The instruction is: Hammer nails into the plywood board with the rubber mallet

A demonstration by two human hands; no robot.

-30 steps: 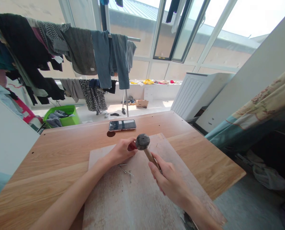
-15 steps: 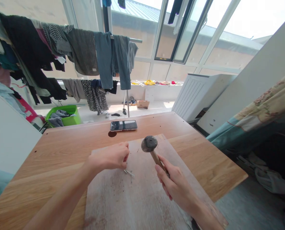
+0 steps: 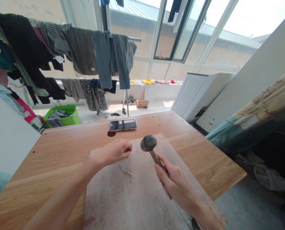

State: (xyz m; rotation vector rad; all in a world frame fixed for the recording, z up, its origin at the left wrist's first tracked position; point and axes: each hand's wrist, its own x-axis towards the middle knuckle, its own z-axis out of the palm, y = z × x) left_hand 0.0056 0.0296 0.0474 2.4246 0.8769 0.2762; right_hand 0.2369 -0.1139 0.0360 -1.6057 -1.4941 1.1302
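Observation:
My right hand [image 3: 172, 179] is wrapped round the wooden handle of a rubber mallet [image 3: 149, 143], its dark round head raised over a worn wooden board [image 3: 142, 198]. My left hand [image 3: 119, 149] is closed in a pinch above the board's far left part; whatever is between thumb and fingers is too small or hidden to name. Several loose nails [image 3: 126, 171] lie on the board just below that hand. Between the left hand and the mallet head, a small thin nail [image 3: 137, 149] shows on the board. Small dark holes dot the surface.
Beneath the board is a wooden table [image 3: 195, 143] with a phone [image 3: 122, 125] and a round hole near its far edge. Beyond are a drying rack with clothes [image 3: 82, 51], a green basket [image 3: 72, 119] and a white ridged cabinet [image 3: 192, 92]. A curtain [image 3: 252, 111] hangs on the right.
My left hand has moved slightly up and right, away from the loose nails, which show more fully now. The mallet and my right hand have stayed almost still.

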